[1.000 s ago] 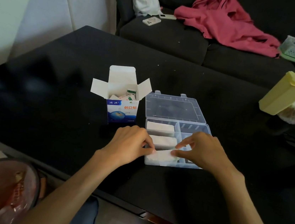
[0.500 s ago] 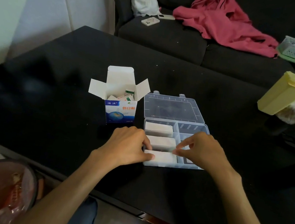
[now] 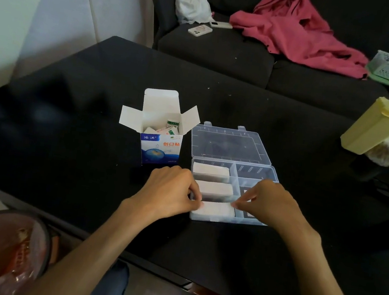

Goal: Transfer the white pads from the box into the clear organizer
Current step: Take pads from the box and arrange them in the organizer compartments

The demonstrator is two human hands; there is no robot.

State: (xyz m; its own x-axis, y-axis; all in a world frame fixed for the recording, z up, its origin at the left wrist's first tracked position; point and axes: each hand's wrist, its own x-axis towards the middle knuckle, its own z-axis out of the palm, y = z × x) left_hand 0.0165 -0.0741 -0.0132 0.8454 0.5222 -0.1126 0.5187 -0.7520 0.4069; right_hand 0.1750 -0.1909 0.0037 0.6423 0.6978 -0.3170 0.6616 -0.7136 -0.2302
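Now, from the left: the open bandage box [image 3: 161,143] stands on the black table [image 3: 69,119], a few wrapped packets poking out of its top. Just beside it, my left hand [image 3: 171,191] has its fingers curled, thumb and fingertips pinching the left end of the nearest white pad stack [image 3: 215,209], which lies in the front left compartment of the clear organizer [image 3: 256,172]. Two more stacks, the middle one [image 3: 214,188] and the far one [image 3: 211,169], fill the compartments behind it. My right hand [image 3: 270,203] pinches the stack's right end. These pads look light and soft (likely to fan apart), so I'd hold both ends and press gently. My right hand hides the front right compartments; how many packets remain in the box I cannot tell.
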